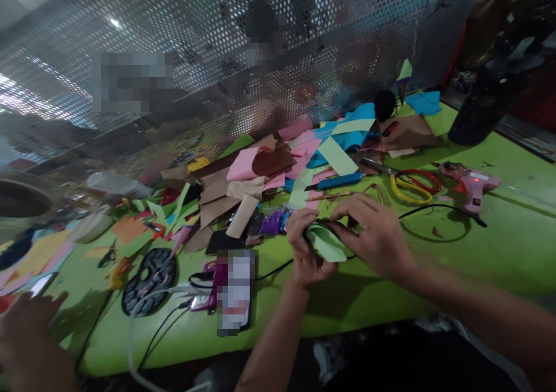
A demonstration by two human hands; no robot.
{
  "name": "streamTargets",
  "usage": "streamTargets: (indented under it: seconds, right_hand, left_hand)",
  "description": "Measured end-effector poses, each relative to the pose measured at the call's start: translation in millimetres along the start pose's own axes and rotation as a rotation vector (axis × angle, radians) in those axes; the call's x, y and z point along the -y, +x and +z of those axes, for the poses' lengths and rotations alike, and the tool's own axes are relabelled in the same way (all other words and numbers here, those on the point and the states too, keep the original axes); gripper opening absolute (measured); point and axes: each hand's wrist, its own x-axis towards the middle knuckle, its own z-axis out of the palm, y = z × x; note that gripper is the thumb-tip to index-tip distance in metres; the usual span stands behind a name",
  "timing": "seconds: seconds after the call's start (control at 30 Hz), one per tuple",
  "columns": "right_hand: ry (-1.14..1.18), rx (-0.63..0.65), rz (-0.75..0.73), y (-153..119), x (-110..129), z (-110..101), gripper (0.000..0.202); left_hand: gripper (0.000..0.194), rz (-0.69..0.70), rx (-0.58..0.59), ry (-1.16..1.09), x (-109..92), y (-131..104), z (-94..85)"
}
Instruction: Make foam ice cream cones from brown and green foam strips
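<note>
the shaping of the pale green, thin piece of paper [328,242] seems to be only partly done: it is already bent into a curve, but it looks loose and open, and i cannot see any fixed seam on it. how much is left i cannot tell, because the fingers hide part of its edges. the paper is between the two hands, above the near part of the bright green table [512,247], and it is not laid down. the left hand [306,253] is curled around it, with the fingers and thumb closed on its side. the right hand [369,233] has its thumb and forefinger close together at the upper edge, yet whether they pinch the paper is not clear. the paper looks matt and plain, with a rounded hollow inside and a narrower lower end which points to the right. two flat, pale green paper strips [339,156] lie beyond the hands, and they are not curled.
</note>
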Motion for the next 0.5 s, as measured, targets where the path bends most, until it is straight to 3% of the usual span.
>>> streamTargets:
  seconds: [0.27, 0.5]
  right_hand:
    - [-0.028, -0.041, -0.037, -2.1, 2.2, -0.4, 0.009]
    - [0.040, -0.026, 0.025, -4.2, 4.5, -0.2, 0.005]
  left_hand:
    - [0.055, -0.003, -0.012, 0.023, -0.8, 0.5, -0.6]
    - [0.057, 0.045, -0.033, 0.015, 0.2, 1.1, 0.5]
